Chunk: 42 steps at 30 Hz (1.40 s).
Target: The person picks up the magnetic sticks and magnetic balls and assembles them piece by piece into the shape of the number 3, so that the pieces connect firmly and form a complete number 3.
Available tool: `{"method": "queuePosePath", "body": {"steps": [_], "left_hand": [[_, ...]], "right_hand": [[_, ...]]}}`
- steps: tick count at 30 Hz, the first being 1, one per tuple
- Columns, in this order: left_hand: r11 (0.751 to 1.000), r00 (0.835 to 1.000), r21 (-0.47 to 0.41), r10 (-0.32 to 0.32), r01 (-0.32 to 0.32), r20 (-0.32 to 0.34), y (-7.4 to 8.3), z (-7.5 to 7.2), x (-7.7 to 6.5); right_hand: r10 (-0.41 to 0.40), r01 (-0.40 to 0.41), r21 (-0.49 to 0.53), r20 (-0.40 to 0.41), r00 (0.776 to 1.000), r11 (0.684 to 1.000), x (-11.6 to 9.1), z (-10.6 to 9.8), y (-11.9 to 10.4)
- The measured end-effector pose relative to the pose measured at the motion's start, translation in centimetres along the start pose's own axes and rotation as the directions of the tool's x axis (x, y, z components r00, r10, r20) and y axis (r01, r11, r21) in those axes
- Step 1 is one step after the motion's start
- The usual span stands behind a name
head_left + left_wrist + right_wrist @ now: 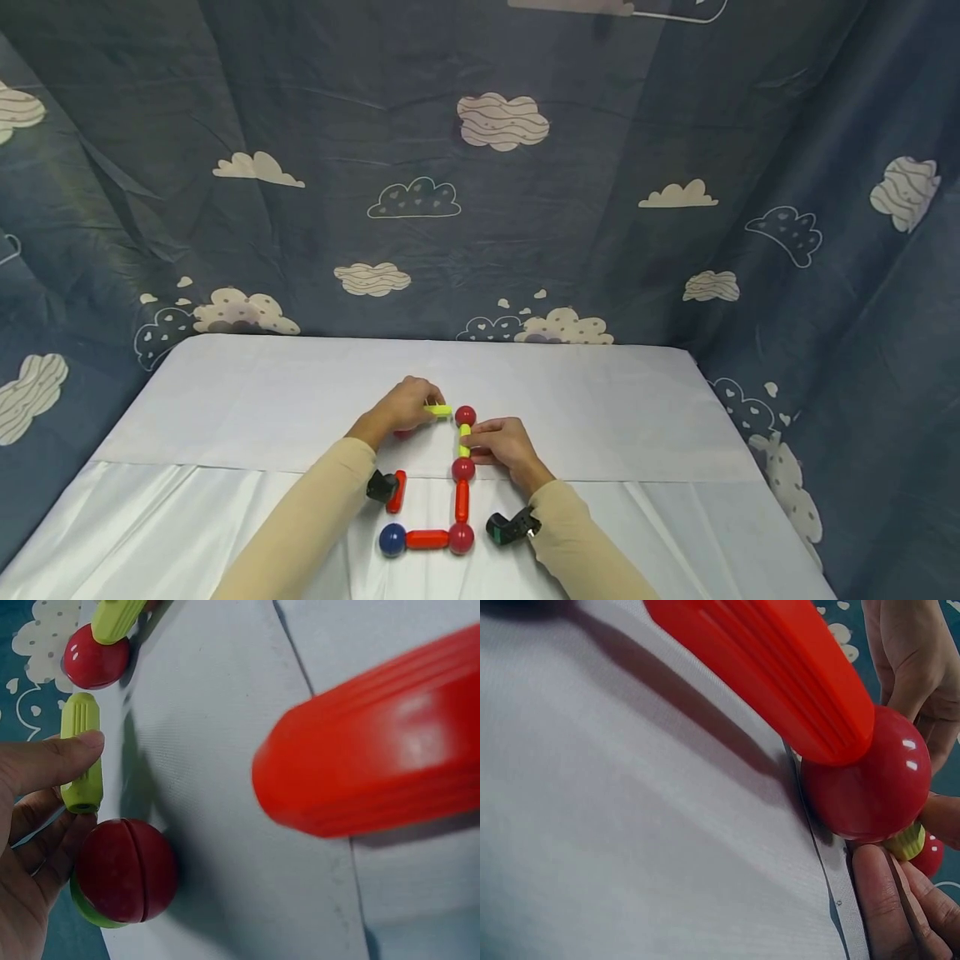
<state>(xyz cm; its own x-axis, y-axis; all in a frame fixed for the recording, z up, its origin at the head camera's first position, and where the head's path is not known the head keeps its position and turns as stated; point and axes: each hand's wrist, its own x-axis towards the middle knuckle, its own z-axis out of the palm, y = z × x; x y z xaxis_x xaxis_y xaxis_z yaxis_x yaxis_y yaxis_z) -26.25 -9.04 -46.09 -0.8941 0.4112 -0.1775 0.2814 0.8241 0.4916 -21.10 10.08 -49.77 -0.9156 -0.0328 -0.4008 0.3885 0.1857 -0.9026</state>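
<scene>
My left hand [407, 406] pinches a yellow-green rod [81, 754] between thumb and fingers, its free end pointing at the far red ball [465, 415] with a small gap. Just below that hand is another red ball [126, 871], with a bit of green showing behind it. My right hand [504, 443] grips a second yellow-green rod [465, 442], which joins the far red ball to a middle red ball [463, 468]. From there a red rod [462, 502] runs to the near red ball [461, 538]. Another red rod [427, 540] links this to a blue ball [392, 540].
A further red rod [397, 492] stands by the left wrist, partly behind the black wrist camera [381, 486]. The white cloth [637, 400] covers the table and has a crease across it. Behind hangs a dark blue curtain [585, 225] with cloud prints.
</scene>
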Motion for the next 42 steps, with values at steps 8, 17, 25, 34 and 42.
{"method": "queuePosePath", "body": {"steps": [8, 17, 25, 34, 42], "left_hand": [[1.0, 1.0, -0.014, -0.014, 0.015, 0.023, -0.1, 0.2, 0.0], [1.0, 1.0, -0.014, -0.02, 0.02, 0.023, -0.1, 0.2, -0.2], [0.999, 0.999, -0.034, -0.024, 0.025, 0.022, -0.5, 0.1, -0.5], [0.998, 1.0, -0.058, -0.01, 0.011, 0.005, -0.3, -0.3, -1.4], [0.999, 0.997, -0.046, 0.015, -0.018, -0.073, -1.2, -1.5, -3.2]], "right_hand": [[-0.009, 0.009, -0.005, 0.006, 1.0, 1.0, 0.0, 0.3, -0.1], [-0.038, 0.038, 0.005, 0.02, 0.999, 0.999, -0.1, 0.5, -0.2], [-0.016, 0.016, -0.003, 0.015, 1.0, 1.0, 0.2, 0.8, 0.0], [-0.02, 0.02, 0.004, 0.008, 1.0, 1.0, 0.0, 0.4, 0.3], [-0.025, 0.025, 0.003, -0.009, 1.0, 1.0, 0.0, 0.0, 0.4]]}}
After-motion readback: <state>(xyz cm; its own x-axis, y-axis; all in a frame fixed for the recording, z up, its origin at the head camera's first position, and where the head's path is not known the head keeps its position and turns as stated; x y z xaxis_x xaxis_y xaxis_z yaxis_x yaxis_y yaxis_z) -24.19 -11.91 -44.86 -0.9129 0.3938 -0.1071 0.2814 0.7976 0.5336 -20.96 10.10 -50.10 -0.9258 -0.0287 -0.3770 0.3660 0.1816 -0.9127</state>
